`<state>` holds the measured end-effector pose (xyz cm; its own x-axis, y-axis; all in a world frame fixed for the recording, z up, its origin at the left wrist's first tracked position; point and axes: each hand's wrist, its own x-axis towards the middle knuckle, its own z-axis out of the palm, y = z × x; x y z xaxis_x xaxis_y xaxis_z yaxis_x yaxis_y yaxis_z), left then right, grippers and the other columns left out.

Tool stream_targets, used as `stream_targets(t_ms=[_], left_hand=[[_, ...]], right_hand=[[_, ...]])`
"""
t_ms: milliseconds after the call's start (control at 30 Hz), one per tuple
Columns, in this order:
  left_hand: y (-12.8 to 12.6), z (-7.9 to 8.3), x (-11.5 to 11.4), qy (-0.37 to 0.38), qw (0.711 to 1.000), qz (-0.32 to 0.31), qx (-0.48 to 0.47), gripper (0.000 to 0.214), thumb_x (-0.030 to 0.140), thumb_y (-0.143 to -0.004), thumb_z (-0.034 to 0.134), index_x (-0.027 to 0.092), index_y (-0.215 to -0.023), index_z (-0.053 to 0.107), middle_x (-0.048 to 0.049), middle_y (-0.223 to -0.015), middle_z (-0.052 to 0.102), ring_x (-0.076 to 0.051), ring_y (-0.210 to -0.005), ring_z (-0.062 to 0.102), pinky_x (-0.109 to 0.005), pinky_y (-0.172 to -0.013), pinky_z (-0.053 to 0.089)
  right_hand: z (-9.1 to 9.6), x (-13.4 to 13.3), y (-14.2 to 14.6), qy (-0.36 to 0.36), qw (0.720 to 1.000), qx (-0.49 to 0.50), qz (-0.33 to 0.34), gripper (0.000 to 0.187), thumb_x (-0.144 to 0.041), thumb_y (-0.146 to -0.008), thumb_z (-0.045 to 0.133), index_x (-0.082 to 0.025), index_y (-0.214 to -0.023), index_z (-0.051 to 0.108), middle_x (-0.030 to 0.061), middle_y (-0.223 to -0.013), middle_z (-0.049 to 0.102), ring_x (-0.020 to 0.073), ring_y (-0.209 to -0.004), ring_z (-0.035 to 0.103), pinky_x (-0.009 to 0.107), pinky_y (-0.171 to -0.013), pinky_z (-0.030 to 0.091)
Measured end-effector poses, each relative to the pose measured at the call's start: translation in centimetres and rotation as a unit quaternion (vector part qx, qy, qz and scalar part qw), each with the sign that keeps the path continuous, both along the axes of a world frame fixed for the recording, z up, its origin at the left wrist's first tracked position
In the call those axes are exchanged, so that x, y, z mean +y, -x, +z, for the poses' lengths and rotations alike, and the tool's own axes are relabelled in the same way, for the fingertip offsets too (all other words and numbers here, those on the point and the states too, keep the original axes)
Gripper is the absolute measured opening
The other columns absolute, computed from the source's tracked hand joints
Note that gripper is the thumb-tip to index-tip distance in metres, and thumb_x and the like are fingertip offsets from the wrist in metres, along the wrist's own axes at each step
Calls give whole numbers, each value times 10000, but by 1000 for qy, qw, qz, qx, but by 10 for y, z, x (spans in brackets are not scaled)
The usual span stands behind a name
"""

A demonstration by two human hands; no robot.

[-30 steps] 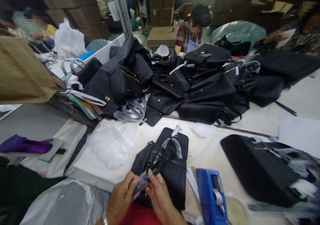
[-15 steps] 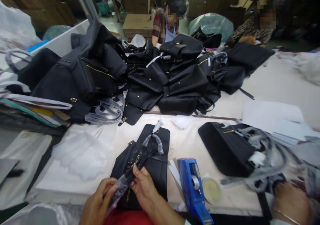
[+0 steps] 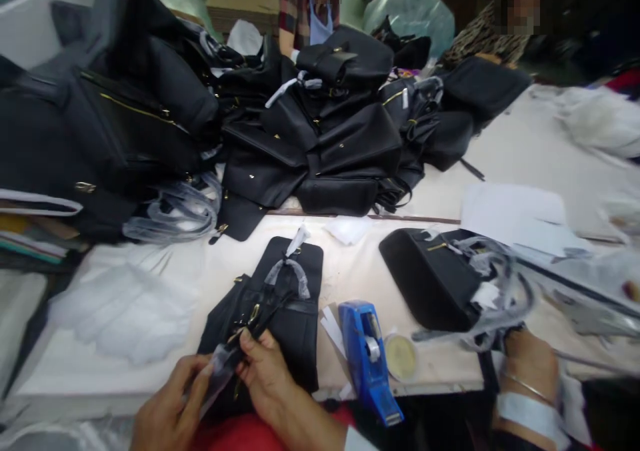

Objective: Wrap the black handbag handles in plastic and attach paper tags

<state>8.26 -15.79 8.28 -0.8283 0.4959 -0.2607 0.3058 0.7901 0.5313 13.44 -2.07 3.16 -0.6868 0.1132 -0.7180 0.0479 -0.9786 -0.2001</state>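
A small black handbag (image 3: 285,304) lies flat on the white table (image 3: 350,264) right in front of me, its handle wrapped in clear plastic. My left hand (image 3: 173,407) and my right hand (image 3: 263,371) meet at the bag's near end. Both pinch a strap (image 3: 223,364) covered in clear plastic film, the left from below, the right from above.
A blue tape dispenser (image 3: 369,357) and a round tin (image 3: 400,356) sit right of the bag. A co-worker's hand (image 3: 530,364) rests by another black bag (image 3: 435,277). A big pile of black bags (image 3: 250,131) fills the table's far side. White foam sheets (image 3: 125,304) lie at the left. Two people sit behind the pile.
The view has tilted down and swung right. My hands keep working the wrapped strap, now lower in view. The co-worker's hand at the right has come further into sight.
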Motion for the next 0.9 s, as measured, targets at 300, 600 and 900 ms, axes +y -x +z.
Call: stream_targets(t_ms=[300, 600, 900], left_hand=[[0, -1, 29, 8, 998, 24, -55, 223, 374, -951, 310, 255, -872, 480, 7, -755, 626, -179, -657, 628, -262, -648, 471], [19, -9, 13, 47, 994, 46, -90, 221, 410, -964, 285, 262, -866, 417, 43, -702, 561, -170, -661, 590, -266, -640, 396], [28, -2, 26, 84, 994, 18, -63, 218, 394, -980, 237, 267, -905, 397, 24, -731, 576, -191, -673, 609, -287, -628, 371]], right_hand=[[-3, -11, -1, -16, 998, 16, 52, 346, -349, -721, 767, -163, -948, 585, -8, -798, 621, 88, -675, 577, 201, -599, 460], [21, 62, -7, -546, 718, 38, 430, 178, -291, -926, 473, -195, -901, 621, 27, -778, 637, 168, -689, 591, 316, -650, 452], [1, 108, 61, -787, 398, 184, 433, 93, -245, -900, 562, -232, -892, 654, 9, -915, 653, 194, -998, 486, 361, -891, 326]])
